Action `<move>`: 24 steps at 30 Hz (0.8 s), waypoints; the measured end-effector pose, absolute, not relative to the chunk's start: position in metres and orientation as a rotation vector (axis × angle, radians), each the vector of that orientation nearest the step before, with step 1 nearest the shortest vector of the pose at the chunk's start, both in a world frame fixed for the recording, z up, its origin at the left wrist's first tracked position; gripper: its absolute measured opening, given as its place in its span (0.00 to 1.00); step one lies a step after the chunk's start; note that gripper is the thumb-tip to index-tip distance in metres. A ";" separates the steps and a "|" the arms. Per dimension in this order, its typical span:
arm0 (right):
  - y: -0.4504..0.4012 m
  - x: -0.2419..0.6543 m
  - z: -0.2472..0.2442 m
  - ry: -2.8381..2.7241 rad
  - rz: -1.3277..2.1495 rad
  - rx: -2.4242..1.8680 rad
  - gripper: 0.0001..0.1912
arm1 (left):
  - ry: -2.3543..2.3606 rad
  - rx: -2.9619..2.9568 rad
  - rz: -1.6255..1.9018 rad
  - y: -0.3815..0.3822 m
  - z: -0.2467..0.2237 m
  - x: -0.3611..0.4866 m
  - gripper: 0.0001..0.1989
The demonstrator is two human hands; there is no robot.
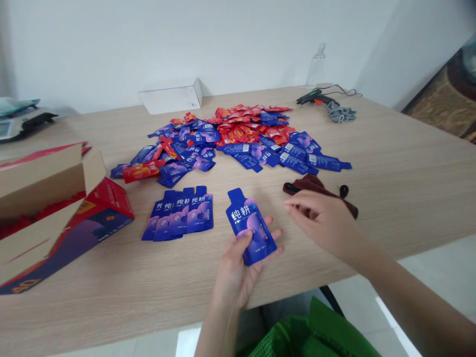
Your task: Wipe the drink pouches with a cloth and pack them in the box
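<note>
A blue spouted pouch (243, 220) with white lettering and a purple print lies across the palm of my left hand (238, 267), its thumb pressing on the front. To the right, my right hand (323, 220) is in the air with its fingers curled and the fingertips together; no item shows in them. Behind that hand is a dark maroon cloth (312, 182), partly covered by it. Left of the held pouch, several blue pouches (180, 213) overlap in a row, printed side up and necks pointing away from me.
A large heap of red pouches (238, 124) and blue pouches (293, 156) spreads over the table (401, 183). An open carton (111, 203) with red contents stands at left. Farther back are a white box (171, 99), a glue gun (316, 97), a grey cloth (341, 113) and a clear bottle (316, 69).
</note>
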State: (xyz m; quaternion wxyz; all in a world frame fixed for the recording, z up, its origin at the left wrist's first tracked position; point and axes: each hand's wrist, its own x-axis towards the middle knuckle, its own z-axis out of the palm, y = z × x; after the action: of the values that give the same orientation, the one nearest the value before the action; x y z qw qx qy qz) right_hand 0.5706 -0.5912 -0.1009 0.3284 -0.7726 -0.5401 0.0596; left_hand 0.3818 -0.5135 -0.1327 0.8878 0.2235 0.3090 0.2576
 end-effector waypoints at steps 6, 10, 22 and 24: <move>-0.592 0.629 -0.146 -1.480 -0.266 -2.353 0.29 | 0.748 0.541 0.489 -0.513 -0.146 0.379 0.13; -0.587 0.640 -0.165 -1.493 -0.168 -2.334 0.23 | 0.756 0.588 0.464 -0.515 -0.146 0.379 0.16; -0.558 0.529 -0.105 -1.704 -0.179 -1.858 0.15 | 0.747 0.561 0.567 -0.520 -0.150 0.382 0.19; -0.553 0.518 -0.111 -1.761 -0.157 -1.911 0.15 | 0.764 0.568 0.591 -0.522 -0.149 0.381 0.20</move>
State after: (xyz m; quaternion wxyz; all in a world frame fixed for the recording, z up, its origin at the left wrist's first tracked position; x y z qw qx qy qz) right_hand 0.5183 -0.5526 -0.1105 0.2658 -0.7075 -0.6522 -0.0581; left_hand 0.3810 -0.5222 -0.1491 0.8472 0.2692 0.3622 0.2804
